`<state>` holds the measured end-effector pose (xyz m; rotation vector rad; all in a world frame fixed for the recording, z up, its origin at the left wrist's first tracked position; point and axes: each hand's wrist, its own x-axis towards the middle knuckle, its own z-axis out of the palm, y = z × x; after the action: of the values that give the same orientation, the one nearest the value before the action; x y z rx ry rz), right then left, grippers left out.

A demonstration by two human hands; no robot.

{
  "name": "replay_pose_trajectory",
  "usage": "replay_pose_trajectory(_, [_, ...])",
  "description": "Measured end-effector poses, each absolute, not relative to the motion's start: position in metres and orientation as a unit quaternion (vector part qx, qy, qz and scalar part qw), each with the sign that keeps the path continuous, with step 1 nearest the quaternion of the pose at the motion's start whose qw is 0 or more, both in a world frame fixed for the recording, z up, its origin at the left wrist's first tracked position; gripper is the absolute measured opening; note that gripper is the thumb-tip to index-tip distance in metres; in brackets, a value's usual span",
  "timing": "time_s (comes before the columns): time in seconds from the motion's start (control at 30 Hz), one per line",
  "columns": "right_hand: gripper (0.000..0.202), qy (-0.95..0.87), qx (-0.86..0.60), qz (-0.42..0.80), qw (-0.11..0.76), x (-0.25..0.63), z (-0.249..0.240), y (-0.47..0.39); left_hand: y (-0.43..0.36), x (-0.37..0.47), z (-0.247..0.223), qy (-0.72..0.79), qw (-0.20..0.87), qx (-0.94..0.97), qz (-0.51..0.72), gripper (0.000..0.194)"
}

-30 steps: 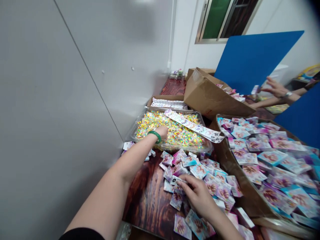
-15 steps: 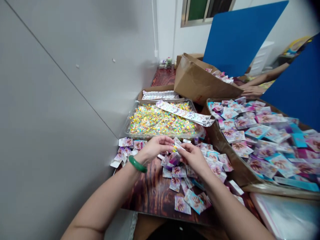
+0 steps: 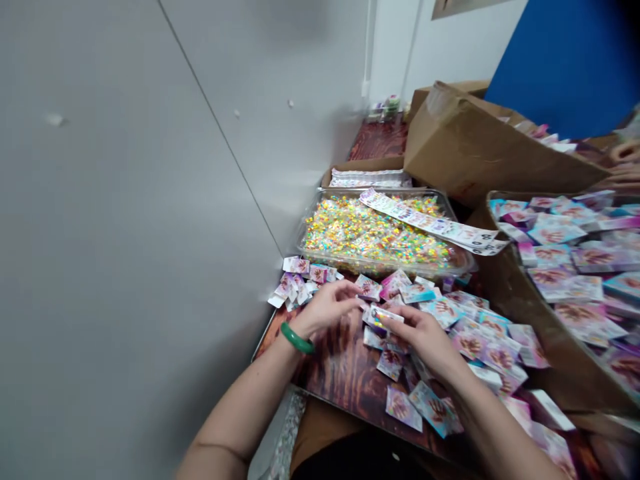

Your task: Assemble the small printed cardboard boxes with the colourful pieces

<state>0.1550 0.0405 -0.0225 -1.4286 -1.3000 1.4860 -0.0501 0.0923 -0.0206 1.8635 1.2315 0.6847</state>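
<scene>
Between the thumb and fingers of my right hand [image 3: 425, 335] is a small white folded strip [image 3: 386, 316] with yellow and coloured spots on it. My left hand [image 3: 330, 308], with a green bangle [image 3: 297, 339] at the wrist, is close by on the left. Its thumb and fingertips are pinched together; whatever they hold is too small to make out. Beneath and around both hands lie many small printed boxes [image 3: 404, 408], pink, purple and blue, each picturing a hand. Just beyond stands a clear plastic tray [image 3: 380, 262] full of little packets of coloured bits.
Long printed strips [image 3: 425, 220] lie across the tray, and a box of strips [image 3: 370, 179] stands behind it. Large cartons [image 3: 450, 147] hold more boxes at right. A grey wall [image 3: 150, 233] borders the left. Another person's hand [image 3: 625, 163] shows at far right.
My hands have moved slightly apart; before, they met over a small packet with yellow bits. The strip stays in my right hand. The view has turned left.
</scene>
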Motion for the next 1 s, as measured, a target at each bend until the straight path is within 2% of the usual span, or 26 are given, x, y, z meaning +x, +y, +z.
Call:
replay_pose_trajectory(0.07, [0.032,-0.516,-0.55,0.56,0.344,0.157,-0.023,0.037,0.107,-0.075,-0.022,0.587,0.185,0.753,0.232,0.019])
replay_pose_trajectory(0.13, [0.032,-0.52,-0.548,0.557,0.345,0.159,-0.023,0.034,0.123,-0.096,-0.026,0.639,0.076,0.737,0.205,0.024])
replay_pose_trajectory(0.4, [0.032,-0.54,-0.541,0.538,0.355,0.16,-0.02,0.033,0.139,-0.113,-0.028,0.626,0.021,0.769,0.13,0.024])
replay_pose_trajectory(0.47, [0.031,-0.55,-0.546,0.516,0.366,0.163,-0.017,0.031,0.126,-0.105,-0.02,0.605,0.03,0.782,0.15,0.031])
replay_pose_trajectory(0.5, [0.03,-0.553,-0.549,0.504,0.373,0.164,-0.015,0.029,0.118,-0.099,-0.016,0.596,0.053,0.78,0.183,0.038])
replay_pose_trajectory(0.57, [0.027,-0.56,-0.548,0.484,0.389,0.165,-0.011,0.026,0.099,-0.083,-0.011,0.588,0.186,0.717,0.324,0.047])
replay_pose_trajectory(0.63, [0.024,-0.573,-0.539,0.467,0.404,0.162,-0.008,0.023,0.083,-0.064,-0.011,0.569,0.409,0.564,0.437,0.039])
replay_pose_trajectory(0.7, [0.023,-0.592,-0.531,0.445,0.412,0.156,-0.006,0.021,0.071,-0.045,-0.014,0.511,0.609,0.385,0.469,0.028])
replay_pose_trajectory(0.73, [0.022,-0.603,-0.53,0.429,0.414,0.154,-0.005,0.02,0.067,-0.036,-0.016,0.477,0.675,0.312,0.468,0.024])
replay_pose_trajectory(0.83, [0.019,-0.646,-0.537,0.358,0.407,0.151,-0.007,0.02,0.06,-0.019,-0.023,0.423,0.75,0.191,0.472,0.017])
replay_pose_trajectory(1.0, [0.021,-0.725,-0.537,0.14,0.408,0.157,-0.014,0.021,0.058,-0.008,-0.03,0.425,0.751,0.148,0.483,0.013])
